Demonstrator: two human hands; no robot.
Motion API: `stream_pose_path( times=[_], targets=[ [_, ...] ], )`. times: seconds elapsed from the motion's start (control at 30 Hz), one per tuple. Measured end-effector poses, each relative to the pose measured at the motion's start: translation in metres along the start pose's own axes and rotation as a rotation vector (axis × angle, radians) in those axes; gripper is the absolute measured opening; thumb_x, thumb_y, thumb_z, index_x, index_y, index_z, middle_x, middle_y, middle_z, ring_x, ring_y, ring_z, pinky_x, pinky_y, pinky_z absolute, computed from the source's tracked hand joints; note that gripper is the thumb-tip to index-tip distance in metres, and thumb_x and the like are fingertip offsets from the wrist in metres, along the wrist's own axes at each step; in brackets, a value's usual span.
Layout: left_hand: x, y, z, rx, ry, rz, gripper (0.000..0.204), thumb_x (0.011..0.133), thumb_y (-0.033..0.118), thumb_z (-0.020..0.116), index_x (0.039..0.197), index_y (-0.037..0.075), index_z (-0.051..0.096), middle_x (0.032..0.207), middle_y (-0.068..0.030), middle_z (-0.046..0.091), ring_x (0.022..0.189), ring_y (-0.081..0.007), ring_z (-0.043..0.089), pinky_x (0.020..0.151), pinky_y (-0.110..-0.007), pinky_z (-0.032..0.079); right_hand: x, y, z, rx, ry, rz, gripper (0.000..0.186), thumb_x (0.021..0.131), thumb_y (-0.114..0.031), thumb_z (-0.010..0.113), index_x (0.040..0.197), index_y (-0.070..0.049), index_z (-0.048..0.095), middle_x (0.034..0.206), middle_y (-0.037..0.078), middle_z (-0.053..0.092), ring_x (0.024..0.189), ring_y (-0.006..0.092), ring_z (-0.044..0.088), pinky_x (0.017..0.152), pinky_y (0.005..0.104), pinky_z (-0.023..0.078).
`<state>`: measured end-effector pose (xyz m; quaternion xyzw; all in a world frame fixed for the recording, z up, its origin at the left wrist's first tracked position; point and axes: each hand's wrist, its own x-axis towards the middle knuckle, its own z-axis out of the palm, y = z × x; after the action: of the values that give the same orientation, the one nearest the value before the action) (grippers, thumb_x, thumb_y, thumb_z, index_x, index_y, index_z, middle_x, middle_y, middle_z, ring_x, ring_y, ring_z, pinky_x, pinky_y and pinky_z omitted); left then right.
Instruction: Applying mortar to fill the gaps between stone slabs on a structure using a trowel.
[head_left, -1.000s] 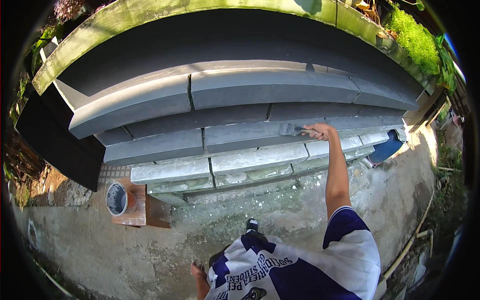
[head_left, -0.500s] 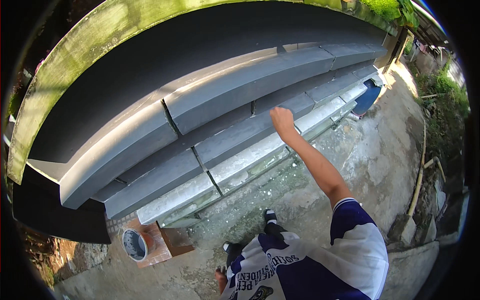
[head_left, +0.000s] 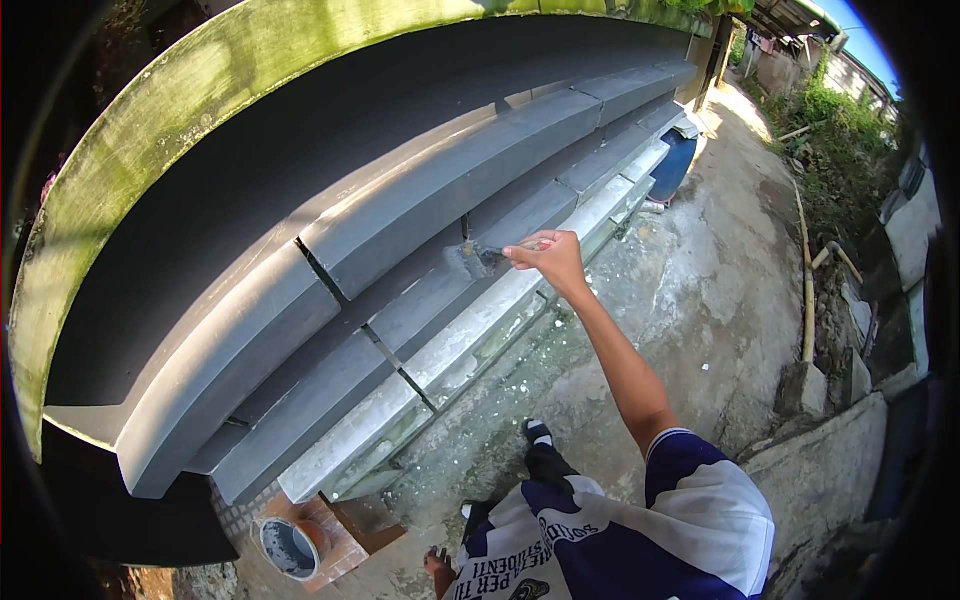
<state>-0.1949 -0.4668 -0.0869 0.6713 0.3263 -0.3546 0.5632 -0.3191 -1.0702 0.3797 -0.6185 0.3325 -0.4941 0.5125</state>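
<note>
Crosswise, the brush (head_left: 478,261) points its bristles left, pinched in the closed right hand (head_left: 550,258), which earlier hid it.

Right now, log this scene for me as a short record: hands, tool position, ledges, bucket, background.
Right hand: gripping a paintbrush
Tool position: at the middle gray ledge; bristle contact unclear
Left hand: low beside the white-and-navy shirt; grip too small to tell
Whitish ledge: below the middle gray ledge, surface patchy
Bucket: gray inside, on a reddish-brown box
Background: blue barrel near the ledges' far end
</note>
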Motion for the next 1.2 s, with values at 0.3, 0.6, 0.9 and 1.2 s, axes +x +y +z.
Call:
stream_pose_path(
  times=[0.3, 0.6, 0.9, 1.2],
  targets=[
    [-0.022, -0.028, 0.041, -0.086, 0.001, 0.076, 0.044, 0.092, 0.020, 0.042, 0.128, -0.004, 0.040, 0.135, -0.0187, 0.042, 0.118, -0.0337, 0.047, 0.088, -0.047, 0.052, 0.105, 0.037, -0.130, -0.844, 0.340, -0.572, 0.021, 0.082, -0.013, 0.068, 0.076, 0.000, 0.053, 0.067, 0.013, 0.058, 0.055, 0.0227, 0.061, 0.051, 0.0328, 0.048],
    [-0.040, -0.078, 0.087, -0.197, 0.064, 0.054, 0.038, 0.084, 0.023, 0.050, 0.119, 0.009, 0.050, 0.125, -0.0058, 0.053, 0.096, -0.0305, 0.062, 0.070, -0.041, 0.046, 0.148, 0.120, -0.045, -1.548, -0.283, -0.661, 0.012, 0.081, -0.011, 0.055, 0.087, -0.002, 0.060, 0.089, 0.015, 0.058, 0.073, 0.0258, 0.067, 0.056, 0.0342, 0.055],
    [-0.060, -0.082, 0.083, -0.225, 0.082, 0.055, 0.043, 0.087, 0.030, 0.049, 0.124, 0.009, 0.051, 0.129, -0.0063, 0.053, 0.102, -0.0289, 0.061, 0.075, -0.038, 0.047, -0.015, 0.056, 0.131, -0.663, -0.439, -0.973, 0.016, 0.079, -0.013, 0.063, 0.082, 0.001, 0.057, 0.093, 0.013, 0.056, 0.072, 0.0203, 0.065, 0.056, 0.0292, 0.055],
    [-0.053, -0.051, 0.048, -0.193, 0.134, 0.012, 0.036, 0.087, 0.026, 0.047, 0.120, 0.012, 0.050, 0.124, -0.0012, 0.056, 0.103, -0.0221, 0.060, 0.073, -0.034, 0.044, 0.021, 0.081, 0.131, 0.076, -0.128, 0.060, 0.034, 0.086, -0.020, 0.064, 0.061, 0.002, 0.058, 0.050, 0.010, 0.060, 0.042, 0.0137, 0.059, 0.041, 0.0264, 0.044]
  ],
)
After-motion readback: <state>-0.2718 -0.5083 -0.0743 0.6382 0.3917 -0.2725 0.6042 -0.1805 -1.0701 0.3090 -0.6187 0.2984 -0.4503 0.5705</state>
